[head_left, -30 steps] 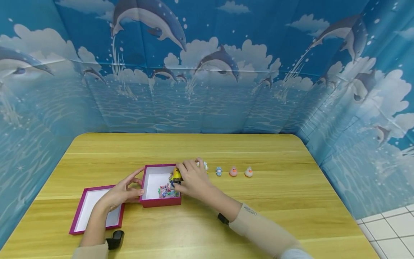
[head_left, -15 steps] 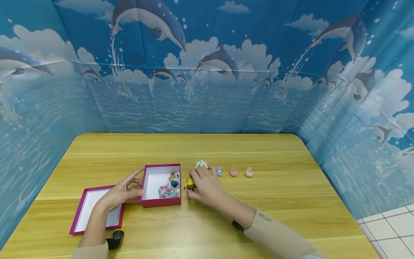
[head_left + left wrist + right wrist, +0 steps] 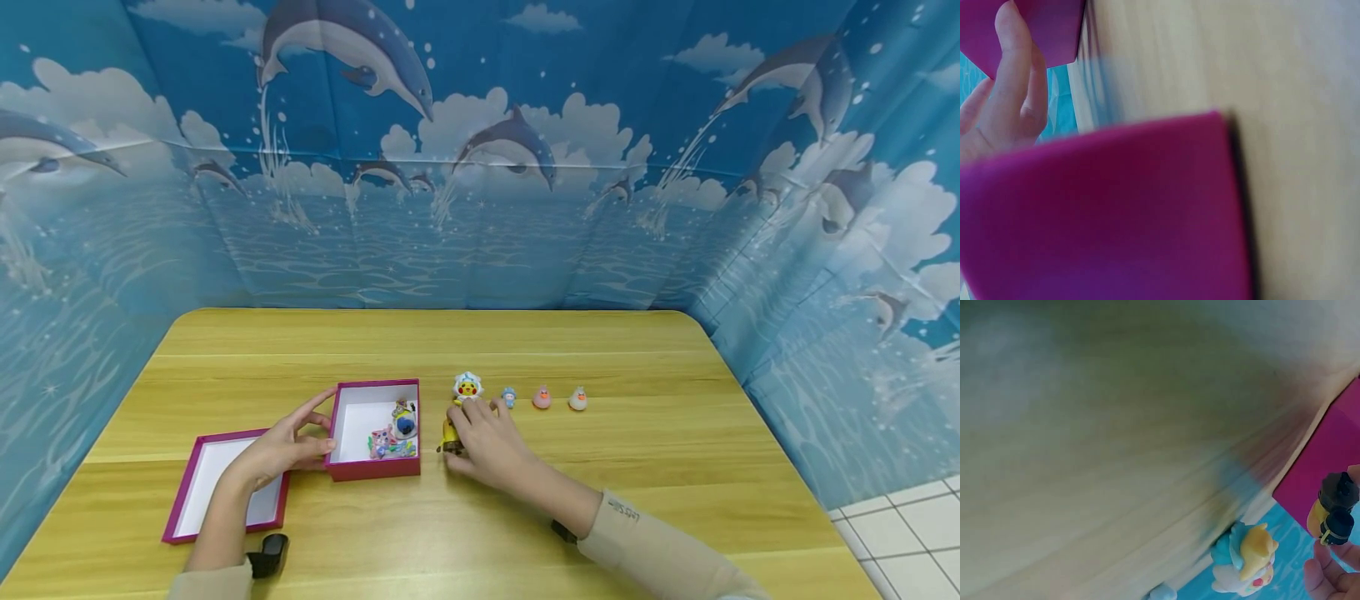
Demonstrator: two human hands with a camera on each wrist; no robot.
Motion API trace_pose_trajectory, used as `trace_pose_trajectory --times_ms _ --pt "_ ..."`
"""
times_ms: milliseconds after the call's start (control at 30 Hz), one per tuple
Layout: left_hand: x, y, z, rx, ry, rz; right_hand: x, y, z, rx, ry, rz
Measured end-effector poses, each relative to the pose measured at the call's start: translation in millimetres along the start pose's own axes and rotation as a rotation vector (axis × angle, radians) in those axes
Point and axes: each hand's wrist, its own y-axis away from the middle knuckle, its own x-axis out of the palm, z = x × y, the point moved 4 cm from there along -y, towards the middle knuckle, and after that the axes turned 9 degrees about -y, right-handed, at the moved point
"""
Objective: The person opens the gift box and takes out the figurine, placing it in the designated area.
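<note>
My left hand (image 3: 281, 454) lies at the left side of an uncovered magenta box (image 3: 375, 472), thumb and extended fingers touching its wall. Several small toy figures (image 3: 403, 421) sit inside, toward the right. Just right of the box, my right hand (image 3: 495, 446) pinches a yellow and dark toy figure (image 3: 452, 437) low over the table; fingers cover part of it. In the right wrist view, this toy's black parts (image 3: 1338, 494) show beside the fingertips (image 3: 1317, 575). Behind the hand stands a Pikachu figure (image 3: 468, 387) in a white hood.
In a row right of the Pikachu stand a small blue figure (image 3: 509, 397), a pink duck (image 3: 542, 398) and a white duck (image 3: 577, 400). The box lid (image 3: 279, 500) lies inside up at the left, partly under my left forearm. A dolphin-print curtain (image 3: 480, 242) hangs behind the table.
My right hand has lifted the yellow and dark toy figure out of the box and carried it right, onto or just over the table. The left hand stays at the box.
</note>
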Motion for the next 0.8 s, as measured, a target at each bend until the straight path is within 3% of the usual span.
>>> trace_pose_trajectory --times_ms 800 --pt "0.2 -0.6 2.0 0.0 -0.01 -0.009 12.5 10.5 1.7 0.027 0.029 0.093"
